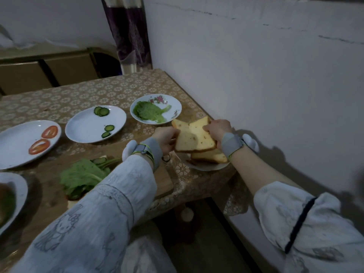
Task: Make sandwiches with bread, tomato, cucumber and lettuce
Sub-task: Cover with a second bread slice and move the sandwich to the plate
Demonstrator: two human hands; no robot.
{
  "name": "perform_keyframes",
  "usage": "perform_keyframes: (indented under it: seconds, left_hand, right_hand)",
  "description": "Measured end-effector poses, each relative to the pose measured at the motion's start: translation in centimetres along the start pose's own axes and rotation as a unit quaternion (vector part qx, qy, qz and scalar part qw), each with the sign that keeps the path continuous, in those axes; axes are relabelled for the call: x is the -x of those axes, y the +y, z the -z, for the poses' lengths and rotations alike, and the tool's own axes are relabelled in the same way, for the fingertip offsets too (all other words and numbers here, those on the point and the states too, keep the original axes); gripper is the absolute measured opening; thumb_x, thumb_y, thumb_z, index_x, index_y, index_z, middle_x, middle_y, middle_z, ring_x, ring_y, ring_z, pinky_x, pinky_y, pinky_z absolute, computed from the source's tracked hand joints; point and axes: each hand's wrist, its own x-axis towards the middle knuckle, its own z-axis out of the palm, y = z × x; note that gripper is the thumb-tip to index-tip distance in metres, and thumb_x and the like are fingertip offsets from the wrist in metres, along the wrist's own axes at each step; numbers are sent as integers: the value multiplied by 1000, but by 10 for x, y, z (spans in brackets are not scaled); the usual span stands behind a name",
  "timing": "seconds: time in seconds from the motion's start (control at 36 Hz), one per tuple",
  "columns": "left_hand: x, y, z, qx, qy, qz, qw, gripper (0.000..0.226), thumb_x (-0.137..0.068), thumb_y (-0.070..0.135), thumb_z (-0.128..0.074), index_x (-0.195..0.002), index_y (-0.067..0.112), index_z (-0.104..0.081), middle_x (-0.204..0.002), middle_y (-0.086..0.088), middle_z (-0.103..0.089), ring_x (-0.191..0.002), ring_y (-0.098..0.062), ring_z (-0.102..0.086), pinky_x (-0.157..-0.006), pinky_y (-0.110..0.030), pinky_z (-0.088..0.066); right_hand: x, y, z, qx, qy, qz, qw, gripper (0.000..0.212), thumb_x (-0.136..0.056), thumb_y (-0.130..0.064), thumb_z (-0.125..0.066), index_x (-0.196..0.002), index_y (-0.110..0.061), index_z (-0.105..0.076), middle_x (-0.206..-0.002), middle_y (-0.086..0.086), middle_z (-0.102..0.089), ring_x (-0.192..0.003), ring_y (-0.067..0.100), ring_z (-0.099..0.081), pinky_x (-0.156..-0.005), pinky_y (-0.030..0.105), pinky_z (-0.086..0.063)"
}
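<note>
Gripping bread slices (pixel 194 137) between both hands

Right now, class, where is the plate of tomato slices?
In the head view, the tomato plate sits at the table's far left, just left of the cucumber plate.

Bread plate (pixel 204 166) mostly hidden (under slices (pixel 208 157)).

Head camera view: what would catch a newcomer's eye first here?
Two bread slices, held up between the left hand and right hand above a plate of more bread at the table's right edge. Left of them stand plates of lettuce, cucumber slices and tomato slices.
</note>
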Motion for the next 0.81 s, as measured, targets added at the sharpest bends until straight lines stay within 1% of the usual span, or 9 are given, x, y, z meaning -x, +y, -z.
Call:
perform_keyframes:
  seconds: [0.11, 0.22, 0.31, 0.36, 0.47, 0.58, 0.64, 0.69, 0.81]
  left_hand:
    - [15, 15, 32, 9, 41, -27, 999, 21, -94, 4, -49, -115, 6, -52, -90, -7, -58, -78, -19, -58, -59, -31, -50]
    - [34, 20, 71, 14, 84, -52, 995, 19, -95, 3, -47, -113, 6, -51, -88, -7, -56, -80, -20, -56, -72, -35, -50]
    - [48, 19, 104, 20, 109, -50, 993, 12, -95, 0, -45, -100, 5, -55, -95, -9, -56, -96, -26, -54, -81, -35, -46]
    - [56, 16, 126, 29, 122, -44, 991, 14, -93, -1, -44, -92, 8, -56, -109, -13, -56, -98, -28, -54, -81, -37, -48]
    - [74, 6, 162, 48, 152, -58, 986, 24, -93, -4, -43, -104, 10, -59, -110, -15, -58, -85, -25, -57, -67, -36, -52]
    - [97, -3, 193, 57, 191, -68, 977, 29, -94, -2, -45, -117, 10, -56, -97, -11, -59, -83, -23, -56, -73, -38, -50]
    - [107, -7, 207, 53, 210, -62, 974, 30, -94, 1, -48, -122, 8, -55, -104, -12, -60, -82, -22, -57, -65, -35, -50]
    - [116, -10, 220, 54, 228, -62, 970, 33, -93, 2, -50, -125, 8, -56, -103, -11, -61, -83, -21, -56, -63, -32, -49]
    - [122, -21, 228, 49, 252, -65, 964, 36, -91, 1, -54, -126, 8, -54, -109, -13, -56, -88, -22, -54, -76, -34, -49]
  right_hand:
    - [16, -14, -23, -81, -40, 18, 996, 39, -89, -6, -58, -128, 0, -54, -117, 14, -62, -107, 28, -61, -99, 44, -49]
    - [36, -27, -56, -115, -94, -2, 989, 2, -89, -7, -60, -88, -6, -61, -82, 6, -59, -77, 19, -58, -86, 34, -51]
    - [52, -33, -82, -124, -134, -10, 983, 19, -92, -8, -58, -110, -4, -59, -96, 8, -60, -91, 23, -59, -75, 38, -55]
    - [66, -36, -97, -132, -153, -13, 979, 20, -92, -9, -58, -112, -7, -59, -99, 8, -61, -91, 24, -59, -67, 38, -55]
    - [88, -40, -128, -133, -187, -4, 973, 32, -90, -8, -60, -122, -4, -58, -109, 10, -63, -104, 26, -61, -93, 43, -52]
    - [107, -41, -159, -133, -217, 4, 967, 36, -91, -5, -59, -126, -4, -55, -118, 14, -61, -103, 25, -57, -94, 42, -50]
    - [116, -39, -172, -134, -231, 4, 964, 35, -91, -4, -58, -126, -2, -55, -122, 16, -60, -110, 28, -58, -94, 43, -50]
    - [125, -39, -183, -120, -248, 3, 961, 32, -92, -3, -57, -124, -1, -56, -120, 17, -60, -112, 29, -58, -95, 43, -50]
    - [128, -34, -194, -89, -261, 13, 961, 34, -92, -3, -57, -125, 1, -55, -100, 12, -58, -98, 24, -55, -89, 40, -49]
